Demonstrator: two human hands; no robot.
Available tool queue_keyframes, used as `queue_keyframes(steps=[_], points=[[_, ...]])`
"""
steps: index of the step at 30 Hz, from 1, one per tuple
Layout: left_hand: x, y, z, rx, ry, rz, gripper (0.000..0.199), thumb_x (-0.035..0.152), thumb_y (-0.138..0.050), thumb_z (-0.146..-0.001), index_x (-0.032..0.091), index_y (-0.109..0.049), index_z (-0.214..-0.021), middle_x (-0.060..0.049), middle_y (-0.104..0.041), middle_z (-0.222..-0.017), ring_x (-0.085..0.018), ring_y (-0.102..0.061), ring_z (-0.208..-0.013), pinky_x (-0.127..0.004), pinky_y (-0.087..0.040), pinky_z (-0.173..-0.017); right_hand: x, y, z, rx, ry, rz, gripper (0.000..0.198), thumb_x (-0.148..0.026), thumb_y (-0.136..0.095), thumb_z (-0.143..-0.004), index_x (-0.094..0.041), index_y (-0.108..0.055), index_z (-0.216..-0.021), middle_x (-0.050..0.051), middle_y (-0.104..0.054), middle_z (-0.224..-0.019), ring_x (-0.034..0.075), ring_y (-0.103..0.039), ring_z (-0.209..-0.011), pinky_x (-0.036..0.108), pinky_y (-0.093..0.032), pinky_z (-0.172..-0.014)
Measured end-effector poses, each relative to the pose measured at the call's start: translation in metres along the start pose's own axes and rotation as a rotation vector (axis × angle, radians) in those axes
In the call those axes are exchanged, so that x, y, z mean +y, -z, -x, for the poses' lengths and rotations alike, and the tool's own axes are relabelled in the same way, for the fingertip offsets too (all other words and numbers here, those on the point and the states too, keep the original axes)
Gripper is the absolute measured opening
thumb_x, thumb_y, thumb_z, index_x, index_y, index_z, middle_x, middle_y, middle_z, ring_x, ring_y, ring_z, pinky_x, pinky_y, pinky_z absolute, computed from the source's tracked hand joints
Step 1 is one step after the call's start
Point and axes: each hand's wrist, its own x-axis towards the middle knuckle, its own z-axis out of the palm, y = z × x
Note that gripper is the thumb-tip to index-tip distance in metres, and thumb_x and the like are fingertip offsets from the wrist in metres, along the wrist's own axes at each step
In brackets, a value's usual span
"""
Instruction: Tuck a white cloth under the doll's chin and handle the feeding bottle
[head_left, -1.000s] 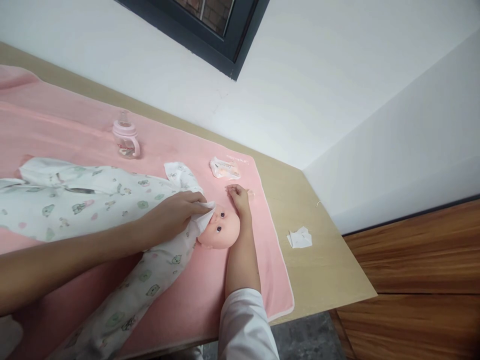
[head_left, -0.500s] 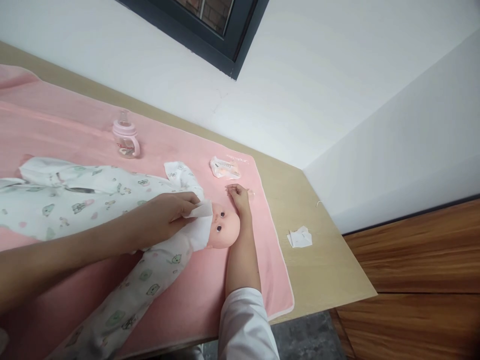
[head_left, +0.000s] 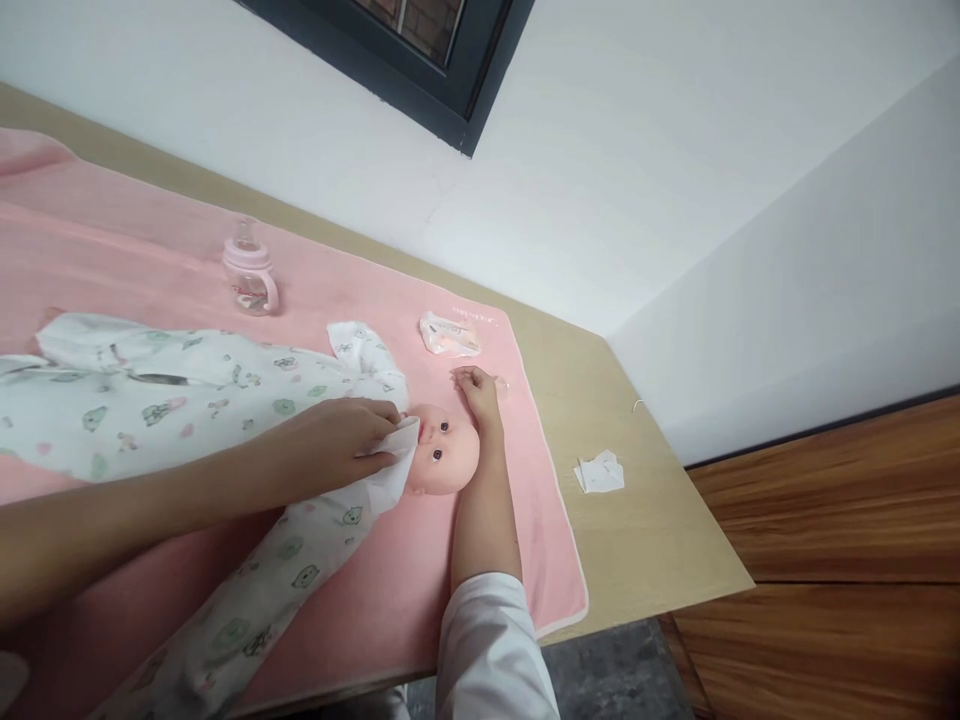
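A baby doll (head_left: 450,470) in a white sleeper (head_left: 225,400) with animal prints lies on its back on a pink blanket (head_left: 420,570). My left hand (head_left: 360,445) pinches a thin white tissue (head_left: 397,455) between thumb and fingers and holds it at the doll's mouth and chin. Behind the doll's bald head rests my right forearm, the head against its inner side. Beyond the head, my right hand (head_left: 474,390) lies on the blanket with loosely bent fingers and nothing visible in them. A small clear object (head_left: 502,386) sits beside that wrist, partly hidden.
A pink-topped baby bottle (head_left: 251,275) with a handle is on the blanket's far side. A clear plastic packet (head_left: 450,335) lies beyond my right hand. Crumpled white paper (head_left: 600,472) is on the wooden table (head_left: 660,540). A white wall and dark-framed window stand behind.
My left hand has shifted slightly down and turned, with the tissue drawn a little lower so the doll's mouth area shows more. My right arm has stayed in place.
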Motion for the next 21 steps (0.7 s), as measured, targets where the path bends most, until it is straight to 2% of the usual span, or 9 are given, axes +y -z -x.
queue_keyframes(steps=[6,14,21], points=[[-0.008,-0.007,-0.002,0.021,-0.048,0.011,0.034,0.024,-0.045,-0.093,0.015,-0.049,-0.060,-0.001,-0.053,-0.077,-0.013,-0.049,-0.068,-0.027,-0.032,-0.066,0.000,0.000,0.000,0.002,0.001,0.004,0.015,-0.025,-0.056,-0.078,-0.019,-0.066,-0.086,0.003,-0.070,-0.088,0.013,-0.063,-0.078,0.028,-0.053,-0.079],[-0.014,-0.006,-0.005,0.052,-0.049,-0.049,0.030,0.018,-0.045,-0.091,0.015,-0.058,-0.064,0.000,-0.059,-0.075,-0.013,-0.051,-0.069,-0.027,-0.031,-0.066,-0.004,0.000,0.002,-0.018,0.007,0.012,0.017,-0.027,-0.056,-0.078,-0.018,-0.067,-0.088,0.004,-0.070,-0.090,0.014,-0.063,-0.080,0.029,-0.053,-0.079],[-0.016,-0.008,-0.006,0.133,-0.064,-0.146,0.031,0.017,-0.044,-0.090,0.015,-0.054,-0.061,-0.001,-0.059,-0.071,-0.015,-0.051,-0.068,-0.029,-0.031,-0.068,-0.003,0.000,0.001,-0.002,-0.002,0.013,0.016,-0.026,-0.055,-0.078,-0.018,-0.067,-0.087,0.003,-0.070,-0.091,0.013,-0.063,-0.080,0.028,-0.052,-0.079]])
